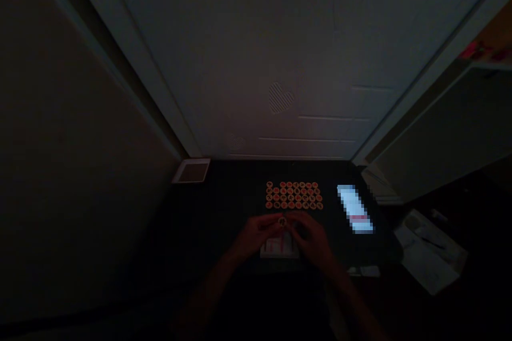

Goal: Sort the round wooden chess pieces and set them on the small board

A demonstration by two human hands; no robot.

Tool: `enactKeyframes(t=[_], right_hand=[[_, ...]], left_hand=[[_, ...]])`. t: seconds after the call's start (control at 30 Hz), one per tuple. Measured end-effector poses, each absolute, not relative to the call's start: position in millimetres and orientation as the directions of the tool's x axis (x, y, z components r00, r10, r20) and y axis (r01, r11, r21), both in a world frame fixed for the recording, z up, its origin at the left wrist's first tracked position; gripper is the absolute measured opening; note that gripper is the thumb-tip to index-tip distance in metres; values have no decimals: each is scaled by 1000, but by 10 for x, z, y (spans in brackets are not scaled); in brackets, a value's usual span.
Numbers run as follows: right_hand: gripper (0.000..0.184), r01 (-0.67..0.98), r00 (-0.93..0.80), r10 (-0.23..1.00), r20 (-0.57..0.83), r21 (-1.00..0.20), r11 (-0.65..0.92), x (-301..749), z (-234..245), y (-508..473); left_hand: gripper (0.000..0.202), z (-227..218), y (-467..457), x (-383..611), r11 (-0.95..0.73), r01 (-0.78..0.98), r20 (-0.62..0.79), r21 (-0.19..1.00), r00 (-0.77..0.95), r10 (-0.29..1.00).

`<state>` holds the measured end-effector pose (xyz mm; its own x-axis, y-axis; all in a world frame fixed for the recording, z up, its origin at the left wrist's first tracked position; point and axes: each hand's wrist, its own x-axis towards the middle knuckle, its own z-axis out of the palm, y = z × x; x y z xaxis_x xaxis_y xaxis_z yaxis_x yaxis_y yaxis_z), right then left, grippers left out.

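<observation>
My left hand [256, 230] and my right hand [310, 233] meet at the table's front. Between their fingertips they pinch a small round pale Chinese chess piece [282, 222] with a dark mark on its face. Below it lies a flat white box or board [280, 248] with reddish markings, partly covered by both hands. Just beyond my fingers, rows of similar round pieces [291, 197], marked in red or black, lie on the dark table [232, 197]. The far row has a gap near its left end. Dim light hides fine detail.
A lit, pixelated phone-like screen [355, 209] lies to the right. At the back left corner is a white-rimmed tray or frame [194, 170]. A white door-like panel [260, 64] rises behind the table. An open white box [432, 250] sits lower right.
</observation>
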<state>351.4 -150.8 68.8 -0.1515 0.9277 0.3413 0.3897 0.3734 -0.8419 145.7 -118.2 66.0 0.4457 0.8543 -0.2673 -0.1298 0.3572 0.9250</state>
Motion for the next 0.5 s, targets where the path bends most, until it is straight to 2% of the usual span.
enactKeyframes(t=[0.17, 0.33, 0.5], right_hand=[[33, 394, -175, 934, 311, -848, 356, 3440, 632, -1577], [31, 379, -199, 936, 291, -858, 348, 3392, 615, -1646], [30, 361, -176, 962, 208, -896, 260, 3375, 675, -1680]], left_hand=[[50, 607, -1234, 1407, 312, -97, -235, 945, 461, 856], [45, 607, -1265, 1364, 246, -44, -198, 968, 464, 864], [42, 679, -1289, 1373, 214, 12, -197, 977, 439, 877]])
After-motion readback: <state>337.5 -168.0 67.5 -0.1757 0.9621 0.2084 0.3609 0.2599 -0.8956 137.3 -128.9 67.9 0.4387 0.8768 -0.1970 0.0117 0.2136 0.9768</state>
